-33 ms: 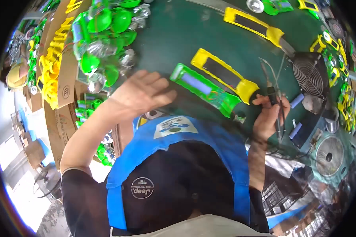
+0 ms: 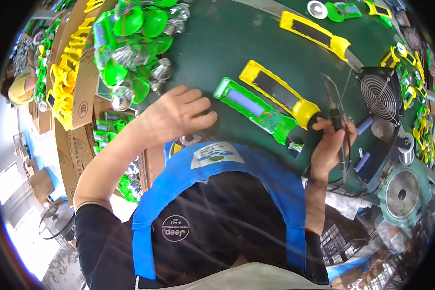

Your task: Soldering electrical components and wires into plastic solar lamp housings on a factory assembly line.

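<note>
My left hand (image 2: pixel 183 113) rests at the table's near left with its fingers curled under. Whatever those fingers hold, if anything, is hidden. In my right hand (image 2: pixel 331 145) is a soldering iron (image 2: pixel 335 116), its pointed tip facing away from me. A thin pale strand runs beside the iron; I cannot tell what it is. Between my hands lies an open green torch housing (image 2: pixel 275 126) with a purple battery cell (image 2: pixel 245 101) and a small circuit board in it. Just beyond it, a yellow housing with a dark panel (image 2: pixel 275 89) lies near my right fingertips.
Another yellow housing (image 2: pixel 314 34) lies farther back. Green housings with clear reflectors (image 2: pixel 130 58) pile up at left, beside a cardboard box (image 2: pixel 84 96) of yellow parts. To the right are a square black fan (image 2: pixel 379 94), loose purple cells (image 2: pixel 362 161), a solder spool (image 2: pixel 406 150) and a round fan (image 2: pixel 402 193).
The whole view has shifted slightly, so the table and its things sit a little farther right. Both hands keep nearly the same pose, the right one still on the soldering iron.
</note>
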Action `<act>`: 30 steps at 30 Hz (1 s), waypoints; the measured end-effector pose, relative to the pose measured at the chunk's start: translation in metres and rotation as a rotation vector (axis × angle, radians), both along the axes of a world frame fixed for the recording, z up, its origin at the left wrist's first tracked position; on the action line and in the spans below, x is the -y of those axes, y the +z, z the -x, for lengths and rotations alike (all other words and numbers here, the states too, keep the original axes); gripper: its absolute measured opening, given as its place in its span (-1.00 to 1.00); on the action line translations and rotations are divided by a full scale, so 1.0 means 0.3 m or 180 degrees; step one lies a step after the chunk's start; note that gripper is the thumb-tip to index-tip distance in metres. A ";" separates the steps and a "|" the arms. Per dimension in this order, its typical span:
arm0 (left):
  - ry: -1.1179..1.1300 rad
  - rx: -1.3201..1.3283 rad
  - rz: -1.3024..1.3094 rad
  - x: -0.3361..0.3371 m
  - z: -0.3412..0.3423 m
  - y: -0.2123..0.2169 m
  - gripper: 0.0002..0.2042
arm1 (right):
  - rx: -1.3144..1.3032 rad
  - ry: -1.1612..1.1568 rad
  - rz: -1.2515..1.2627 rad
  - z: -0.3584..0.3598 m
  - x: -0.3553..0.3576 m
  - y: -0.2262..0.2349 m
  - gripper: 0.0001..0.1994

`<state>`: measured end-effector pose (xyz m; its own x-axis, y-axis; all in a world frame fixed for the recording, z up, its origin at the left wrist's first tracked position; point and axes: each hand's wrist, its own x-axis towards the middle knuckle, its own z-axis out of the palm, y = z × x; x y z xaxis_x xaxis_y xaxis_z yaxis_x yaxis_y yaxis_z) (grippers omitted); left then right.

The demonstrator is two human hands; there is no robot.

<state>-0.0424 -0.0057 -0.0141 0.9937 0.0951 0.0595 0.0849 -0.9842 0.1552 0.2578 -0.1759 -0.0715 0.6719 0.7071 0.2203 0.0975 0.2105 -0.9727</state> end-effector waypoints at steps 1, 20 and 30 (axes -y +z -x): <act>-0.0044 0.0019 0.0119 -0.014 0.014 -0.014 -0.75 | -0.0035 0.0046 -0.0020 -0.003 -0.009 -0.002 -0.56; 0.0346 0.1569 0.1653 0.053 -0.217 -0.060 -0.84 | -0.0492 0.0263 -0.0140 -0.004 0.012 0.014 -0.60; 0.0779 0.0637 0.1189 0.093 -0.298 -0.001 -0.85 | -0.1437 0.1132 0.0683 -0.076 0.045 0.108 -0.76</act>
